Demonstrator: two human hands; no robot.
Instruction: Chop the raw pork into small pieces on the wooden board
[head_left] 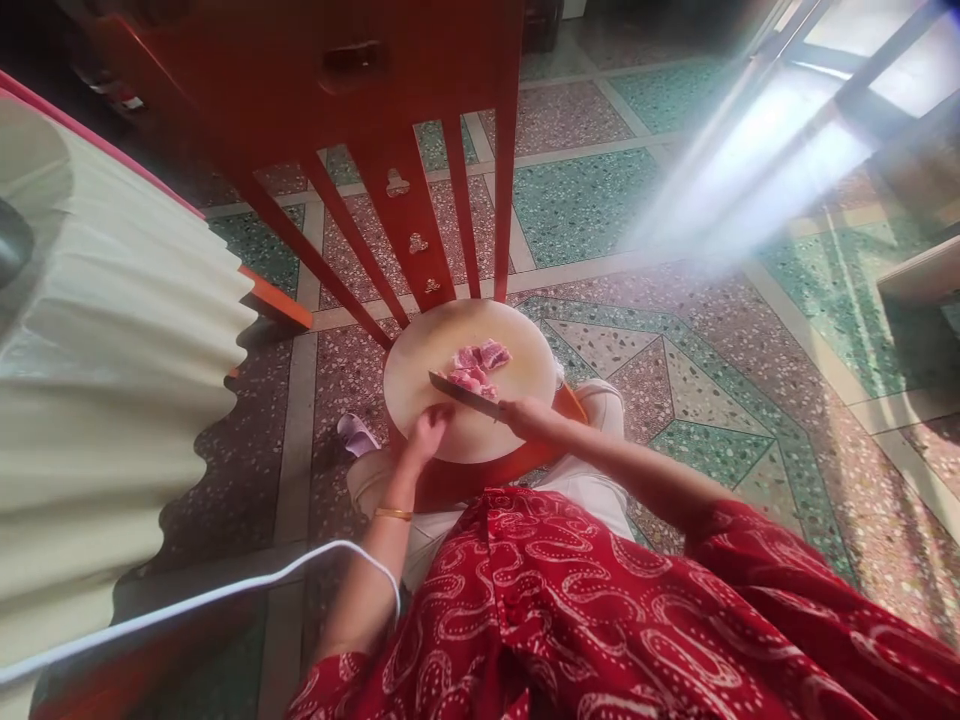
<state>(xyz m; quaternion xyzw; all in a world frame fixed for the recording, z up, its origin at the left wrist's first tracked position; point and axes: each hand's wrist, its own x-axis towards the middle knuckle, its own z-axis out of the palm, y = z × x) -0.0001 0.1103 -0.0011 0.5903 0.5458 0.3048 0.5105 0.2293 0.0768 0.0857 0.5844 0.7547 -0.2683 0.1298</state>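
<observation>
Knife (463, 393) lying low over a round cutting board (420, 350), its long axis running from lower right to upper left, tip pointing toward the board's left edge. The right hand (529, 415) is closing around the handle at the blade's right end, its grip wrapping the handle firmly. The left hand (429, 432) is resting at the board's near edge, just below the blade; its fingers are curling downward, and whether its grip is pinching anything cannot be told. Pink meat pieces (478, 366) are sitting in a small cluster right of the board's centre, touching the far side of the blade. The board is resting on an orange stool (480, 475) between the person's knees. A red chair back (420, 200) is standing just beyond the board on a patterned terrazzo floor (675, 370). A gold bangle (393, 514) is circling the left wrist.
</observation>
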